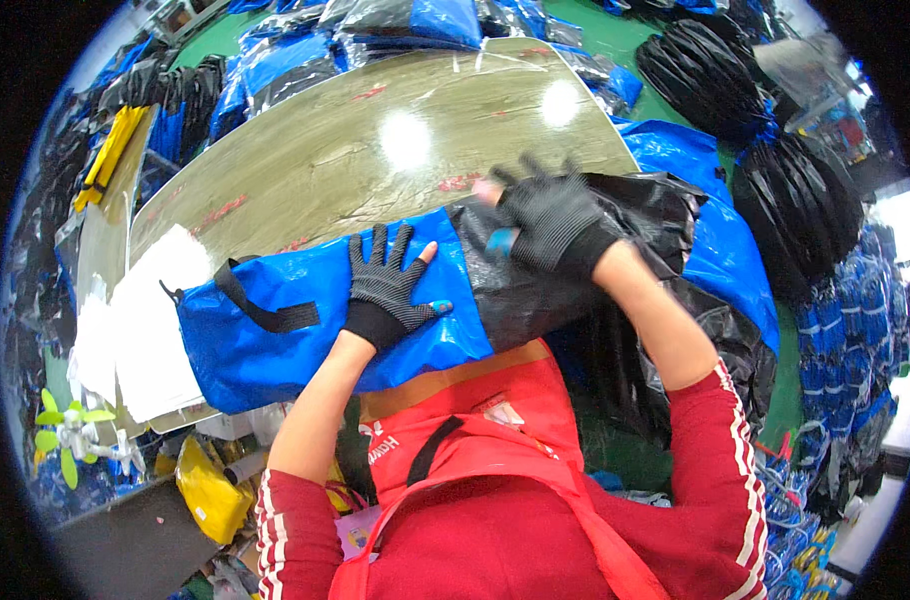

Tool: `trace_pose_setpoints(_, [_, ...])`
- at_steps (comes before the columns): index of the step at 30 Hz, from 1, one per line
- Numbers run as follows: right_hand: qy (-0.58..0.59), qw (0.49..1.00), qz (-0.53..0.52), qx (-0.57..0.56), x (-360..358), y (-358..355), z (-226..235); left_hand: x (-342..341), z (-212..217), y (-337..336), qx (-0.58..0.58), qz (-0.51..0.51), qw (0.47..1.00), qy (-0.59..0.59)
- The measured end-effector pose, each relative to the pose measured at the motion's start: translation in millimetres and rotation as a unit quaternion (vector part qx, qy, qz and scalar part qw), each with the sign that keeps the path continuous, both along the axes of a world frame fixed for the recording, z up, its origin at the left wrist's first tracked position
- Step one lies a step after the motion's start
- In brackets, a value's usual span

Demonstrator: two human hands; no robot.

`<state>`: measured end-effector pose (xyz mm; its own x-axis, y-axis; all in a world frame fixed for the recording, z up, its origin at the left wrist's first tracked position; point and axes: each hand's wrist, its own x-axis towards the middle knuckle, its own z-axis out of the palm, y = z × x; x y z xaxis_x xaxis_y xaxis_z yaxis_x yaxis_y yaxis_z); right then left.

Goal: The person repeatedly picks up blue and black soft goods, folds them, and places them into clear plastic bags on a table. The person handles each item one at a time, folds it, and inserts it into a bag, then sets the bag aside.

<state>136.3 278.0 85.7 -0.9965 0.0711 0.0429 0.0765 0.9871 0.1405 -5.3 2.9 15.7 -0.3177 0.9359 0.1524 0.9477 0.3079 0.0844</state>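
While the blue bag (pixel 305 330) is being pressed flat at frame centre on the table (pixel 375 150) by the spread left hand (pixel 387 285), its black plastic sleeve (pixel 575 270) is being gripped by the closed right hand (pixel 553 222).

One blue bag (pixel 305 330), one black plastic sleeve (pixel 575 270), two gloved hands, one table (pixel 375 150).

Bare wooden tabletop (pixel 375 150) lies open across the upper centre of the frame; a blue bag (pixel 275 340) and black plastic sack (pixel 635 215) block the near edge, white sheets (pixel 155 320) crowd the left
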Motion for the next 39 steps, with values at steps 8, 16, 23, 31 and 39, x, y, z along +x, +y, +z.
trace_pose_setpoints(8, [0.076,0.994,0.044,-0.057,6.0,-14.8,-84.8,-104.8,19.3,-161.6,-0.179,0.151,0.970,0.070])
trace_pose_setpoints(16, [0.047,0.993,0.024,-0.103,-1.1,-25.8,-59.9,4.8,54.7,16.3,0.085,0.032,0.996,-0.022])
trace_pose_setpoints(23, [-0.065,0.977,-0.201,-0.006,78.8,64.1,14.7,63.8,-8.4,96.2,0.057,-0.058,0.995,-0.056])
trace_pose_setpoints(31, [0.282,0.943,-0.176,-0.028,126.4,100.1,-66.4,89.6,-4.0,159.7,0.087,-0.036,0.996,-0.009])
trace_pose_setpoints(39, [0.489,0.419,-0.229,-0.729,140.0,21.7,10.5,81.3,-16.5,165.3,0.022,-0.030,0.996,-0.075])
